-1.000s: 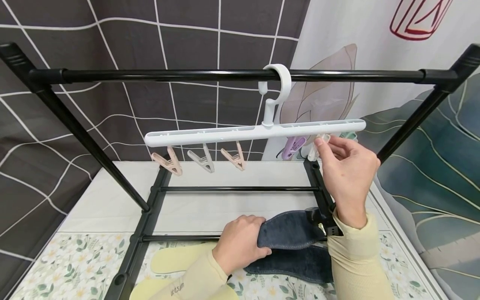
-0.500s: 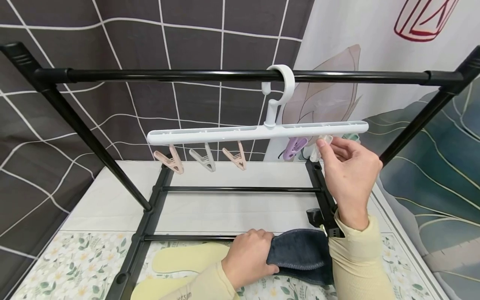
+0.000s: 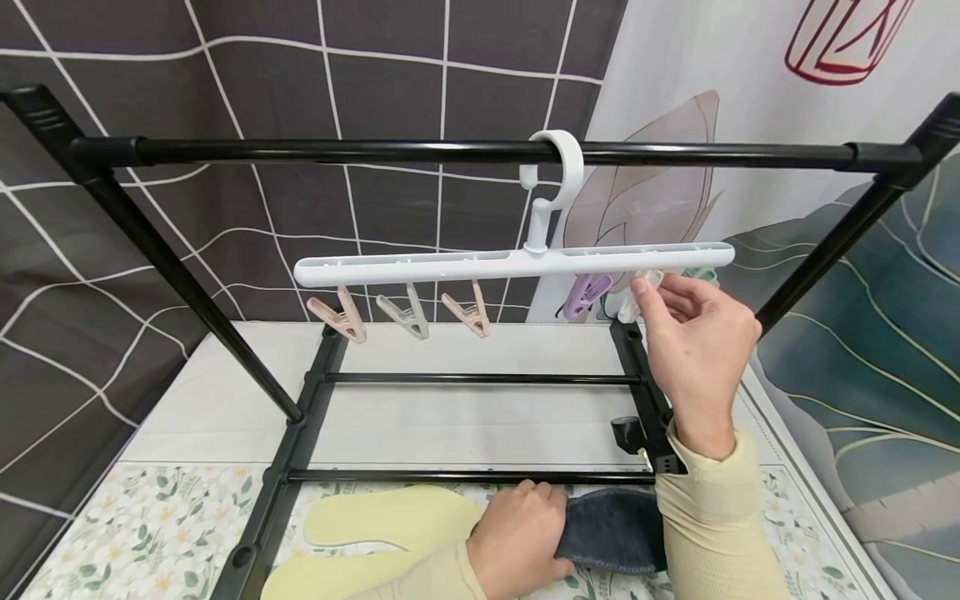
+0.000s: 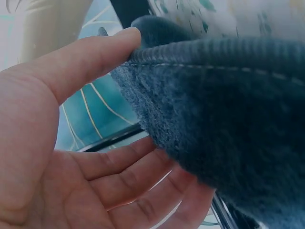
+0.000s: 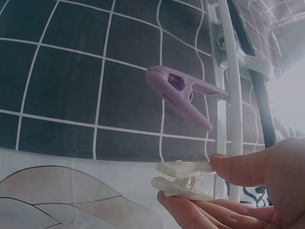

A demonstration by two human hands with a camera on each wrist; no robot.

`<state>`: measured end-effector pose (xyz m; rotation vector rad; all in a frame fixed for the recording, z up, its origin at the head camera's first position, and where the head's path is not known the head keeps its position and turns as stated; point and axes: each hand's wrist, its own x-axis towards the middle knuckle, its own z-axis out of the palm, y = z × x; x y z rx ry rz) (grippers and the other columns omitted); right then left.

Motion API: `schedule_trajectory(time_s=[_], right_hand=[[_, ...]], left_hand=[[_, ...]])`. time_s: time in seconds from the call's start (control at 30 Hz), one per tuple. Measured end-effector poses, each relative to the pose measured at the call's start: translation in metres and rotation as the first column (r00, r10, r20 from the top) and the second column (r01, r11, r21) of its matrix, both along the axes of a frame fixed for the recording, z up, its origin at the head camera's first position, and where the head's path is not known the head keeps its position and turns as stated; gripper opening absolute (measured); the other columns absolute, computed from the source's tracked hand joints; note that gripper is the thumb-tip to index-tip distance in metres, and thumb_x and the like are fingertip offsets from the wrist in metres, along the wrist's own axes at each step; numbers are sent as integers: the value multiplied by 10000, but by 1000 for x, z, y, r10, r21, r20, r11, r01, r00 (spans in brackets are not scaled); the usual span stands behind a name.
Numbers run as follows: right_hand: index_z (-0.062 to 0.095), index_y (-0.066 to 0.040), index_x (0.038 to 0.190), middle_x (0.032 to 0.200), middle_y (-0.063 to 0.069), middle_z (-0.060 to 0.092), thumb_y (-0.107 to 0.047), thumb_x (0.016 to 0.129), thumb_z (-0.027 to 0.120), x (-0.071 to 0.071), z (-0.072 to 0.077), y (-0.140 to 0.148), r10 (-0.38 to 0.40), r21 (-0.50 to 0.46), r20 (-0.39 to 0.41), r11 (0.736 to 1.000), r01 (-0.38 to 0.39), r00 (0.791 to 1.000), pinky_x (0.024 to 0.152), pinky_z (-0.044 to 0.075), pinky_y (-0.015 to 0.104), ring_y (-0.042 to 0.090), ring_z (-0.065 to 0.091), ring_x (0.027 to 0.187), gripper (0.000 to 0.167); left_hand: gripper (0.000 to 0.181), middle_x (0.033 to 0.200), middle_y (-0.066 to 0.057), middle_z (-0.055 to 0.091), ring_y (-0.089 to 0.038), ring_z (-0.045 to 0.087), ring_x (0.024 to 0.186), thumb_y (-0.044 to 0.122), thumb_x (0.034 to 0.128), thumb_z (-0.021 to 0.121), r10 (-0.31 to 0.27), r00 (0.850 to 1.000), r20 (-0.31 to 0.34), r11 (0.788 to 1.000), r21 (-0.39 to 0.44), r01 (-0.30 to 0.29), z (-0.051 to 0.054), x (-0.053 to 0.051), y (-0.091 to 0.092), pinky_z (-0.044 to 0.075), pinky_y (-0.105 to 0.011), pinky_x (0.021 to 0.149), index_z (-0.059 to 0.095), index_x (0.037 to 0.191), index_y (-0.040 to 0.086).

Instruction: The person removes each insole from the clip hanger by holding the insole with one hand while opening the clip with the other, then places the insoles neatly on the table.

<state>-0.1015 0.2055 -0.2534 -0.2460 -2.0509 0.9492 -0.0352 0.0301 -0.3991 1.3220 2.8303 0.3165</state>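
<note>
A white hanger (image 3: 465, 265) with a row of clips hangs by its hook from a black bar. My right hand (image 3: 697, 358) pinches a white clip (image 5: 183, 180) at the hanger's right part, thumb above and fingers below in the right wrist view. Beside it hangs a purple clip (image 5: 178, 93). Low in the head view, my left hand (image 3: 521, 537) holds the near end of a dark blue fleecy insole (image 3: 615, 529). In the left wrist view the thumb lies on the stitched edge of that insole (image 4: 205, 109), with fingers under the fleece.
Two yellow insoles (image 3: 397, 512) lie on the flowered cloth (image 3: 165, 525) to the left. A black rack's top bar (image 3: 337, 152) and lower bars cross in front. On the hanger's left side hang a pink clip (image 3: 337, 315), a grey clip (image 3: 405, 312) and another pink clip (image 3: 468, 312).
My left hand has moved down and right with the dark blue insole, which now hides the second one beneath. My right hand keeps its pinch on the white clip.
</note>
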Motion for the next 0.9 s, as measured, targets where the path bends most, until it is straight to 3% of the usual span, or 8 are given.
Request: schedule_trajectory(time_s=[0.17,0.43,0.7,0.9], right_hand=[[764,-1,1103,991,136,757,-243,908,761,-1,0,0,5,6,-12,1000,-5,1000,742,518,90,258,746,898,311],[762,0,1109,1000,143,755,-249,905,765,-2,0,0,8,0,-10,1000,-8,1000,752,526,104,256,746,905,322],[762,6,1104,999,146,755,-255,905,765,-1,-2,0,-5,0,-8,1000,5,1000,754,525,104,257,745,907,328],[759,8,1108,1007,146,754,-259,903,767,-2,-3,0,-1,-11,-7,1000,1,1000,753,528,108,257,745,911,337]], left_hand=[[641,996,-25,696,-125,651,886,515,713,870,-42,998,-38,999,4,42,-5,4,4,550,-257,594,709,1116,44],[466,865,34,651,-72,579,734,459,708,873,-90,996,-11,996,-20,90,-11,9,10,437,-190,479,722,979,112],[388,731,31,604,-39,498,587,434,740,865,-169,979,-113,986,-20,168,-20,14,17,376,-149,400,736,888,99],[149,658,30,565,-40,477,536,260,824,766,-152,956,-251,988,-17,152,-27,21,23,363,-170,363,712,780,129]])
